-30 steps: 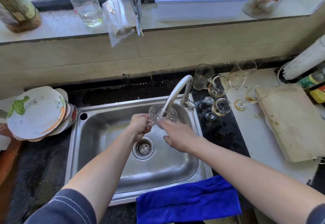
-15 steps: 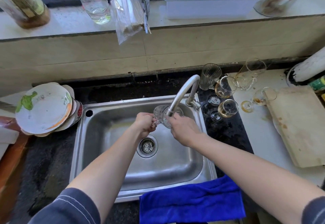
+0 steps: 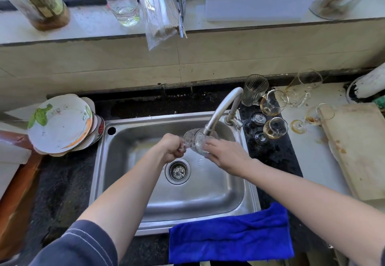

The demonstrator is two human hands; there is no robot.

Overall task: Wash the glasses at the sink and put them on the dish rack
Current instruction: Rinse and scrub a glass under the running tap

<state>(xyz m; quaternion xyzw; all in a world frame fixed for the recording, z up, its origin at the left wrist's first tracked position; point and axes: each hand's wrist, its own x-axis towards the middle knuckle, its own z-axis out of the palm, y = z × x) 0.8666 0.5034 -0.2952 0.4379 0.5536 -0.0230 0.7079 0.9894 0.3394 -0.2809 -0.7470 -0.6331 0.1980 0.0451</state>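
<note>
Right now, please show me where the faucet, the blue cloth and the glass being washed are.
faucet (image 3: 220, 109), head view, on the curved spout.
blue cloth (image 3: 229, 234), head view, on its middle folds.
glass (image 3: 196, 142), head view, on its patterned side wall.

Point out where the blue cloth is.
In the head view, the blue cloth lies bottom right of centre, draped over the sink's front rim, below the drain.
</note>
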